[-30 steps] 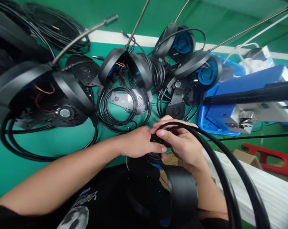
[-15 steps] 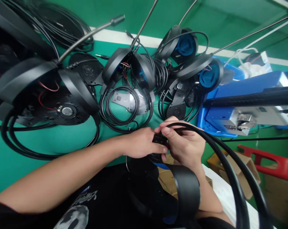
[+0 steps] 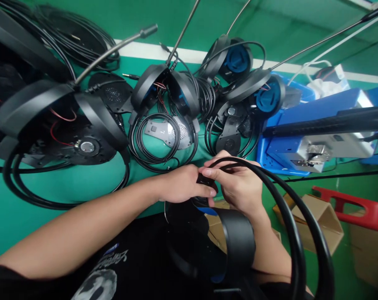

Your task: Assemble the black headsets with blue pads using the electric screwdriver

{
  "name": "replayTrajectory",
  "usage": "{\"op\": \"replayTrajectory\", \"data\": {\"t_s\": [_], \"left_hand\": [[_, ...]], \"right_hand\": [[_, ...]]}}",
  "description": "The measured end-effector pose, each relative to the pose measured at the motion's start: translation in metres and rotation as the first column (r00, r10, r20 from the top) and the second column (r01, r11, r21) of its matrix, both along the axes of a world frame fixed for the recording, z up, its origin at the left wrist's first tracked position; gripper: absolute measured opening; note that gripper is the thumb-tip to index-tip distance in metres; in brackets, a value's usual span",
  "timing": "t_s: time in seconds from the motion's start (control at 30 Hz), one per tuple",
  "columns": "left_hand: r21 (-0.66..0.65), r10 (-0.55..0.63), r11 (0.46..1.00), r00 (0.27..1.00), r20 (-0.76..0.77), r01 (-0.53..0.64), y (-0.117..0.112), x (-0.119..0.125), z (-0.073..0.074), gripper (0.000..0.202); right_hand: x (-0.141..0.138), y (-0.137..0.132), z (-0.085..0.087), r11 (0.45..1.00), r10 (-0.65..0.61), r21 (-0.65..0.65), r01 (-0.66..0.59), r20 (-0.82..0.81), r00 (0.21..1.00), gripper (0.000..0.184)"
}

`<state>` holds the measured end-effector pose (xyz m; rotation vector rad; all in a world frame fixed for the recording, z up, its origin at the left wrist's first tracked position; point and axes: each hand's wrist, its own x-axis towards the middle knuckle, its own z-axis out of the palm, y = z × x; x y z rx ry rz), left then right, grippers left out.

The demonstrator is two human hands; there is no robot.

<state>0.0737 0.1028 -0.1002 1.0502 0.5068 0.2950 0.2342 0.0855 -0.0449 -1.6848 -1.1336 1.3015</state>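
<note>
My left hand (image 3: 179, 185) and my right hand (image 3: 239, 185) meet just in front of my chest, both closed on a small black part (image 3: 204, 182) of a black headset. The headset's wide black headband (image 3: 237, 243) hangs below my hands against my dark shirt. A thick black cable (image 3: 289, 216) loops from my right hand's fingers down to the lower right. What exactly the fingertips pinch is mostly hidden.
On the green table (image 3: 82, 183) lie several half-built headsets: a large one at left (image 3: 60, 121), one in the middle (image 3: 167, 87) over a coiled cable (image 3: 154, 146), and blue-cupped ones (image 3: 239, 58) behind. A blue machine (image 3: 317, 121), cardboard boxes (image 3: 320, 221) and a red stool (image 3: 354, 206) stand right.
My hands stay together on the headset part with only small finger shifts. The view has swung slightly, bringing the cardboard boxes on the floor into sight.
</note>
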Motion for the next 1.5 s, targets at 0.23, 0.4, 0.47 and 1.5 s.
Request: {"op": "replayTrajectory", "data": {"t_s": [0.23, 0.4, 0.47, 1.5], "left_hand": [[0.000, -0.018, 1.000, 1.000, -0.002, 0.018, 0.002, -0.002, 0.003, 0.019], [0.070, 0.015, 0.997, 0.992, 0.123, -0.024, 0.007, -0.002, 0.007, 0.010], [0.185, 0.003, 0.982, 0.990, 0.139, -0.029, 0.007, -0.002, 0.009, 0.012], [0.113, 0.066, 0.990, 0.978, 0.197, -0.089, 0.014, -0.011, 0.095, 0.023]], "right_hand": [[-0.002, -0.006, -0.005, 0.996, -0.085, 0.033, 0.087, -0.052, 0.995, 0.022], [0.004, -0.020, -0.006, 0.986, 0.014, -0.159, -0.050, -0.217, 0.976, 0.036], [0.007, -0.025, -0.006, 0.974, 0.143, -0.142, -0.177, -0.221, 0.965, 0.044], [-0.003, -0.021, 0.041, 0.976, 0.203, 0.149, -0.160, -0.351, 0.914, 0.051]]}}
